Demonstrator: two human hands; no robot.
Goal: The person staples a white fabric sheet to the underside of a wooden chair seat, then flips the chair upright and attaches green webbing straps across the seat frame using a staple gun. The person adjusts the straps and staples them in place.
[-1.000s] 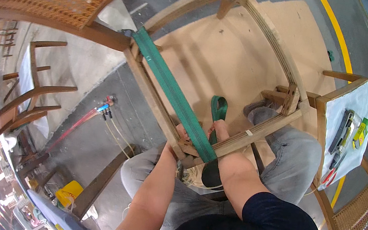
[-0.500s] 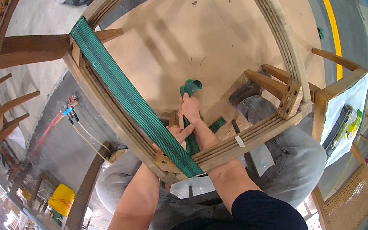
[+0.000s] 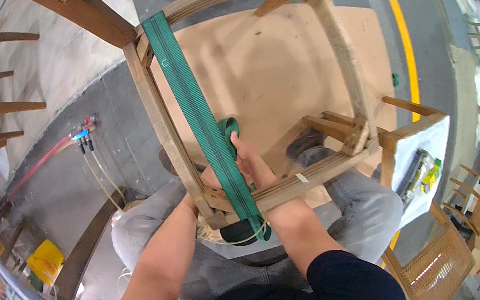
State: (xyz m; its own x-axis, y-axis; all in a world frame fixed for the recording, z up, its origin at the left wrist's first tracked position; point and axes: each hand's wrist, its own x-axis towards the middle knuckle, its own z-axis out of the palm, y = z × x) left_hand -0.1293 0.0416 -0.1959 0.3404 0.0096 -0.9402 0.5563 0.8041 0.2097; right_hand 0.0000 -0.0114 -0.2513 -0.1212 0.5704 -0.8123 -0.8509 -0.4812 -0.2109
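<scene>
A wooden chair seat frame [image 3: 288, 202] lies across my lap. Green woven webbing [image 3: 197, 106] spans one corner of it, from the far left rail to the near corner, where it bends over the edge. Inside the frame my right hand [image 3: 252, 163] reaches over the near rail, its fingers closed on a loose coil of green webbing [image 3: 228, 127]. My left hand [image 3: 210, 176] is under the stretched band, beside the near left rail; its fingers are hidden. A dark rounded object [image 3: 238, 232] with a thin pale line sits below the near corner.
A small white-topped stand [image 3: 423, 171] with tools stands at right, near a cane panel [image 3: 433, 266]. Air hoses [image 3: 86, 134] lie on the floor at left, and a yellow bucket [image 3: 45, 262] stands lower left. Brown board [image 3: 290, 64] covers the floor ahead.
The view has shifted, and the frame sits differently in it. My right hand and the webbing coil are nearer the stretched band. My left fingers have gone under it. The dark object now shows.
</scene>
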